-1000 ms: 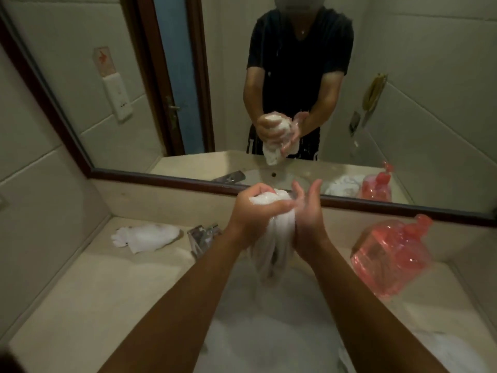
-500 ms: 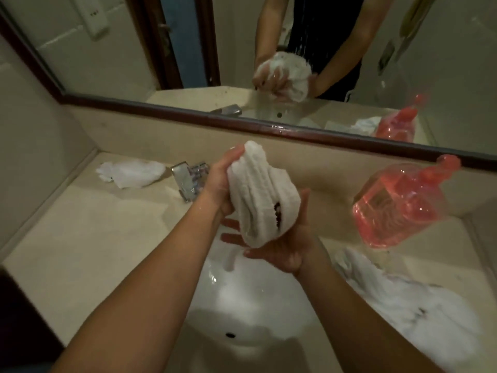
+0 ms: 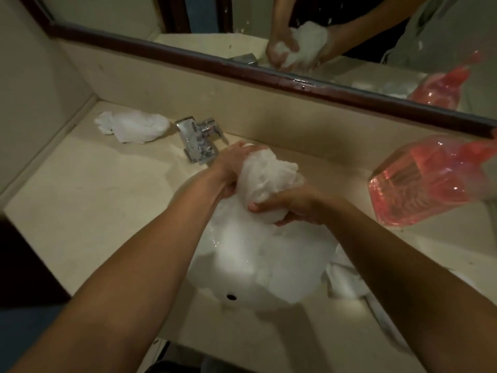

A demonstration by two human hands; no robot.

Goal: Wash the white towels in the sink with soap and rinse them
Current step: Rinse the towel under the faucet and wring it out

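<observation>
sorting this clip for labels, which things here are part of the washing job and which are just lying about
Part of the job:
- towel gripped by left hand and right hand
- sink, foamy
- tap
- soap bottle, pink
- towel on left counter
- towels on right counter

Just lying about:
- mirror
- counter

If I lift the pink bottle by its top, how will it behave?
The bottle looks mostly full of pink liquid, so probably heavy for its size. Its clear plastic wall may flex when squeezed. The counter beside the foamy sink may be wet, so it could slide.
</observation>
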